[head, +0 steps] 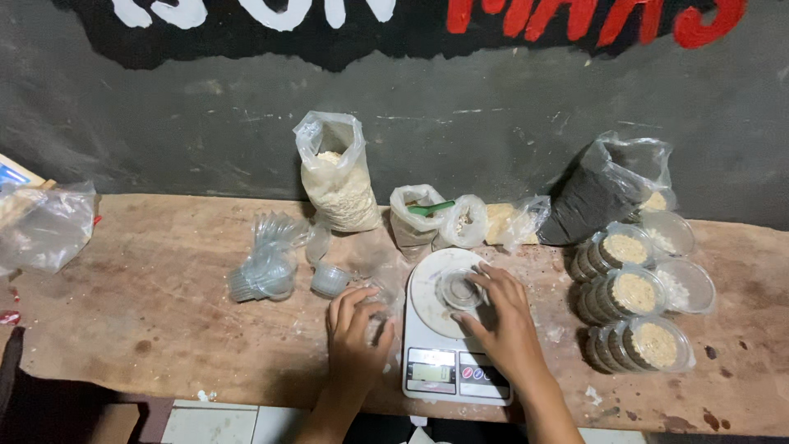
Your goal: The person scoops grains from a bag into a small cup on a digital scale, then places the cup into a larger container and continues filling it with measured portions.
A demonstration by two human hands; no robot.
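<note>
— While the right hand (501, 316) is gripping the small clear cup (459, 290) on the kitchen scale (454, 345), what is the left hand (355, 329) doing?
— It is closing over clear plastic (380, 298) just left of the scale.

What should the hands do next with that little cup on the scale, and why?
Probably let go of the empty clear cup so the scale can settle. The right hand rests on it, pressing the plate, and the left hand covers another cup beside the scale.
</note>
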